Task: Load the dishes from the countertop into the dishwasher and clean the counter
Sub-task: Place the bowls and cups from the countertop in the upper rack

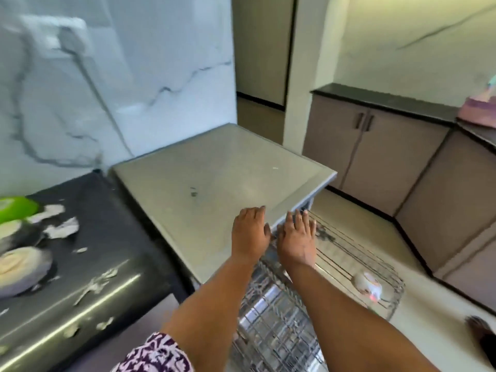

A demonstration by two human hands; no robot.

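Observation:
The dishwasher [214, 173] has a flat grey top, and its wire racks are pulled out in front. My left hand [251, 232] rests flat on the front edge of that top. My right hand [296, 237] reaches over the upper rack [346, 253] with straight fingers, its tips at the dishwasher's front. A small cup [367, 284] lies on its side in the upper rack. A lower rack [273, 323] shows beneath my forearms. On the black countertop [107, 237] at the left lie a green bowl [16, 212], a pale plate [21, 267] and cutlery [96, 284].
Torn white scraps [64, 226] are scattered over the counter. A cable runs down the marble wall [107, 103] from a socket. Grey cabinets [375, 149] with a black top line the right side, with pale floor between. My foot [480, 328] shows at the lower right.

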